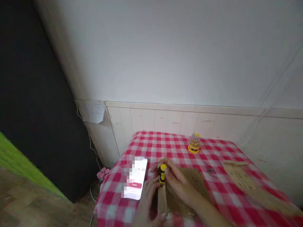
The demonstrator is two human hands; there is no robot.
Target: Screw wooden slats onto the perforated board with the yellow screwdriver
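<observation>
My right hand (177,180) is closed around a short yellow and black screwdriver (163,172). The handle points up and away from me, and its tip meets the far end of a narrow wooden strip (162,200). That strip is gripped by my left hand (148,196), whose fingers wrap its left side close to the screwdriver. Beneath both hands lies a brown board (193,181). Any screw at the tip is too small to make out.
A lit phone (138,179) lies left of my hands on the red checked tablecloth (161,145). Farther back stands a clear, yellow-based bit case (194,143). To the right are several dark screws or bits (210,169) and a long wooden piece (251,186). A wall borders the table's far side.
</observation>
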